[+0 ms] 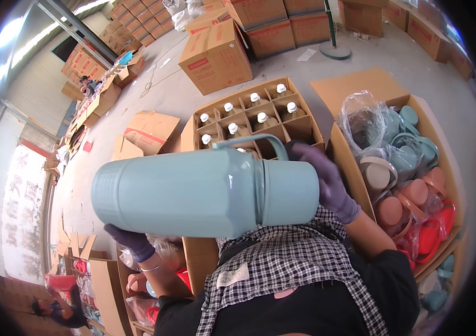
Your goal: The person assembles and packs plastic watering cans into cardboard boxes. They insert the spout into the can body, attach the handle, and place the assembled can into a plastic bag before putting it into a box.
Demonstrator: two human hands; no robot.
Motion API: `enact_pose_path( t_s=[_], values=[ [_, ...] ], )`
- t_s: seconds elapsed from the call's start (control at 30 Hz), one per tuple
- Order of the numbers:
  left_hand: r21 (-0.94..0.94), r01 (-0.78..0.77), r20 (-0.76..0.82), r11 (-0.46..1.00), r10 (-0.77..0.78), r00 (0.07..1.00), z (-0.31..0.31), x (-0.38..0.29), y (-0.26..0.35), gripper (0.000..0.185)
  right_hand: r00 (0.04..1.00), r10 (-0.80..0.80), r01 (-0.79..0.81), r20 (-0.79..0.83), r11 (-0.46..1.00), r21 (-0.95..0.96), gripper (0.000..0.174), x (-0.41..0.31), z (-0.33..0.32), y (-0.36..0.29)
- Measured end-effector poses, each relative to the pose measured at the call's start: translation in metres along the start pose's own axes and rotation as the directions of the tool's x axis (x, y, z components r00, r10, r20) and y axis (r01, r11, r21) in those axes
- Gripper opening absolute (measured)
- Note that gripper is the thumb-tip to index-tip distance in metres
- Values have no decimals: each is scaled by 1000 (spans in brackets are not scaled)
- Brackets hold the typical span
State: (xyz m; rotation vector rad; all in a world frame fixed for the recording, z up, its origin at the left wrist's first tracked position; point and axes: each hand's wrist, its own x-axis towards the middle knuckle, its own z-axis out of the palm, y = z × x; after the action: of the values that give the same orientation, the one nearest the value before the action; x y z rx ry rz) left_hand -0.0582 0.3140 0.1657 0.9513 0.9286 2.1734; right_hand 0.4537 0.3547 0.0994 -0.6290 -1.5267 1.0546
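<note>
A large light-blue vacuum flask point(179, 195) lies sideways across my front, held up in both hands. My left hand point(131, 242), in a purple glove, supports the base end from below. At the cup-lid end point(290, 192), my gloved right hand point(326, 182) presses against the side; some of its fingers are hidden behind the flask. The flask's carrying handle point(277, 145) points away from me. Just beyond stands a divided cardboard carton point(315, 130) of bottle-shaped pieces with white caps point(262, 117). The flask covers the near part of that carton.
To the right, an open carton point(351, 172) holds plastic-bagged lids and handles in blue, pink, cream and red. More parts point(137, 283) fill boxes at lower left. A closed carton point(217, 63) and a green stand point(335, 50) are farther off. Another person point(63, 311) holds a red flask.
</note>
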Motion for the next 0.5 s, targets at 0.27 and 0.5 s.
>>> enact_pose_path(
  t_s=[0.27, 0.5],
  values=[
    [33, 95, 39, 995, -97, 995, -19, -11, -22, 80, 984, 108, -129, 143, 981, 147, 87, -22, -22, 26],
    [-10, 268, 2, 963, -268, 963, -18, -28, -50, 75, 973, -214, 186, -91, 951, -246, 72, -13, -1, -3]
  ],
)
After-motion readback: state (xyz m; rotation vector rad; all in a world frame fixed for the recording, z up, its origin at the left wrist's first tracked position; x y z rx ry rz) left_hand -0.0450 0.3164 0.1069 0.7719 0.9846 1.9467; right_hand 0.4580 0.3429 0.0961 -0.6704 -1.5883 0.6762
